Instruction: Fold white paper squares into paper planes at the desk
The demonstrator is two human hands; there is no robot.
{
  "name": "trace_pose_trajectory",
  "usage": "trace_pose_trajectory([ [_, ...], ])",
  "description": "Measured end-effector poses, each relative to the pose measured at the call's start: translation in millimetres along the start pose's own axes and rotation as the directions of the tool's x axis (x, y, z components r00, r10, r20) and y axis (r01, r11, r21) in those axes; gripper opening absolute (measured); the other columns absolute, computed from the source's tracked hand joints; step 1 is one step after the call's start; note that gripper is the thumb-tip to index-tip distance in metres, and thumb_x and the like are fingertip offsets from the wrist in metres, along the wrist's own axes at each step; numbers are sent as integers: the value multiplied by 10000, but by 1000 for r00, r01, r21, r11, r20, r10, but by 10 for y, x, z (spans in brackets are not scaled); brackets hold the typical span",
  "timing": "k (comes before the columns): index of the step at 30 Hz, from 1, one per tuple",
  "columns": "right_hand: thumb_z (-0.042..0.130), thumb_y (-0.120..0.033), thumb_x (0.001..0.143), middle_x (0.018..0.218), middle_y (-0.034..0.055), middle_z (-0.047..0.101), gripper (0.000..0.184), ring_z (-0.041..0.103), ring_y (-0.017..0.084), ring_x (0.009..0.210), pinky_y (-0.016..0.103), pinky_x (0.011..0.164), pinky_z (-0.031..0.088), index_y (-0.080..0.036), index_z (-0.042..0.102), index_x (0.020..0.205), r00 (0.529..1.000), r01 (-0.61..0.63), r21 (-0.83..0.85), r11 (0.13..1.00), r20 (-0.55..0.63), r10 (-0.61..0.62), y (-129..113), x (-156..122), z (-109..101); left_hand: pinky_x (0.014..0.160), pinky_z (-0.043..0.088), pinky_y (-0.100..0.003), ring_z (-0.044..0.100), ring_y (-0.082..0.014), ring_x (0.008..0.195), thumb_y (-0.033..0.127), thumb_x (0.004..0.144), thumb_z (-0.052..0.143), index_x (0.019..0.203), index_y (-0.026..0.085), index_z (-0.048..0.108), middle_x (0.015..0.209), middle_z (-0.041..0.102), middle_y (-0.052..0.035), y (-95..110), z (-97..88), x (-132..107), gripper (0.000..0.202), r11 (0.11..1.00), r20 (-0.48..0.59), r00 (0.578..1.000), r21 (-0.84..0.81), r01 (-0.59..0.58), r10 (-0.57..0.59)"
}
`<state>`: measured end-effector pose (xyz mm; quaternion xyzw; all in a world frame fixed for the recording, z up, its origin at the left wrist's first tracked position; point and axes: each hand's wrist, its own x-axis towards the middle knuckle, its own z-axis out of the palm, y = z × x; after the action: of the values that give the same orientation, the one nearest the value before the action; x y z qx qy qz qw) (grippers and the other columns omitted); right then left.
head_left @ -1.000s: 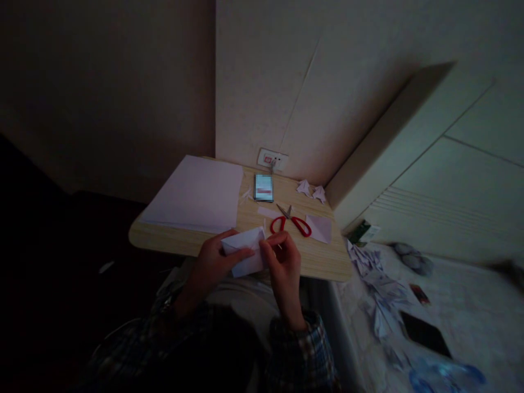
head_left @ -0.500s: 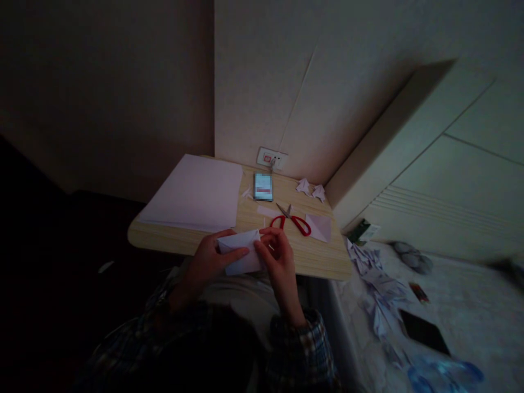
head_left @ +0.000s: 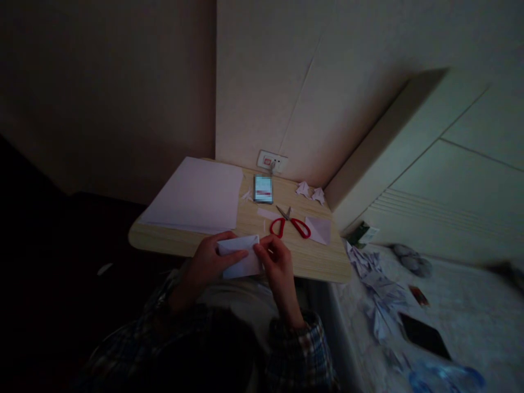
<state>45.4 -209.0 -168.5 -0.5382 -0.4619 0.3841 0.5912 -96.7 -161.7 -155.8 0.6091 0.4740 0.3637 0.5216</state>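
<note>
Between my two hands is a folded piece of white paper (head_left: pixel 241 266), held at the front edge of a small wooden table. My left hand (head_left: pixel 209 263) grips its left side, the thumb lying across the front. At the upper right corner, my right hand (head_left: pixel 278 259) pinches the paper between thumb and fingers. Just beyond the right hand lie red-handled scissors (head_left: pixel 289 220), blades spread and pointing away. A square of folded paper (head_left: pixel 318 230) rests to their right, and narrow paper strips (head_left: pixel 267 213) to their left.
A stack of white sheets (head_left: pixel 196 194) covers the table's left part. A lit phone (head_left: pixel 263 189) lies below a wall socket (head_left: pixel 272 161). Two folded paper figures (head_left: pixel 303 189) stand at the back right. On the bed are several folded papers (head_left: pixel 374 275) and a dark tablet-like object (head_left: pixel 424 335).
The right fingers have drawn closer together at the paper's upper right corner. The left hand keeps its grip. The whole view has shifted slightly.
</note>
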Motion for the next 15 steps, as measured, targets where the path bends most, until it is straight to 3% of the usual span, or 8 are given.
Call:
trace_pose_trajectory([
  [4, 603, -348, 766, 602, -41, 496, 190, 457, 115, 573, 232, 530, 346, -198, 544, 666, 1000, 6, -82, 997, -18, -8, -11, 0, -9, 503, 409, -211, 528, -136, 563, 370, 582, 688, 660, 174, 606, 592, 569, 40, -16, 9, -4, 226, 996, 7, 998, 67, -60, 60],
  [9, 568, -369, 807, 576, -39, 474, 252, 435, 115, 568, 240, 532, 325, -193, 527, 631, 995, 57, -177, 983, -76, -72, 5, -20, -27, 511, 396, -210, 507, -124, 545, 359, 602, 691, 664, 169, 593, 576, 547, 53, -33, 38, -23, 222, 996, 43, 997, 59, -63, 60],
  [15, 503, -334, 870, 611, -30, 493, 246, 451, 121, 601, 243, 549, 328, -195, 542, 670, 986, 137, -264, 955, -61, -158, -22, -49, -24, 506, 394, -211, 508, -126, 541, 350, 615, 698, 674, 170, 599, 577, 552, 52, -6, 42, -30, 213, 996, 43, 997, 58, -63, 60],
])
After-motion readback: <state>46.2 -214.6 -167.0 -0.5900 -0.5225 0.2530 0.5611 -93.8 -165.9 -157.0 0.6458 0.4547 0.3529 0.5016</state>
